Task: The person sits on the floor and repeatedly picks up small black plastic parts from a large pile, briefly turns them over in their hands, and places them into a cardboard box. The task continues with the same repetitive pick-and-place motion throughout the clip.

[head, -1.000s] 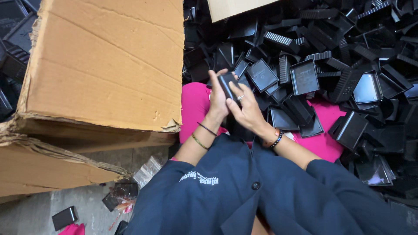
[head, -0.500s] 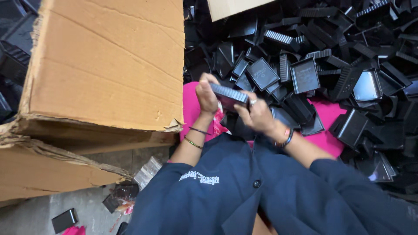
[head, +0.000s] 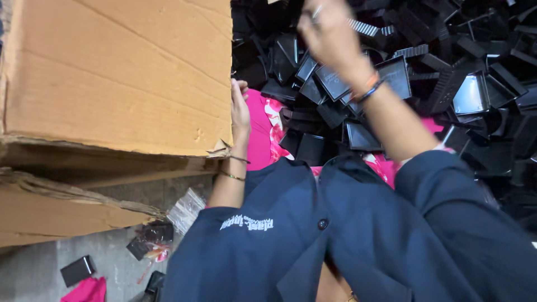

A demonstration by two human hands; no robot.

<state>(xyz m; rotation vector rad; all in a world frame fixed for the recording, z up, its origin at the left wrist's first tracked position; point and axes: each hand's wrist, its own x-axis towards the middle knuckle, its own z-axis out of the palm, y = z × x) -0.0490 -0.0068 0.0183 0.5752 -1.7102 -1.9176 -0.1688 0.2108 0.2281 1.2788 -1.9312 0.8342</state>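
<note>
Cardboard box [head: 117, 72] stands at our left, open side toward us, within arm's reach for loading. Our left hand [head: 240, 109] rests flat on box edge, fingers loose, nothing held: steadying contact, we judge. Our right hand [head: 330, 31] is raised over heap of black plastic trays [head: 391, 78], blurred; we cannot tell its grip. Trays lie piled on pink cloth [head: 260, 131], close ahead of us.
</note>
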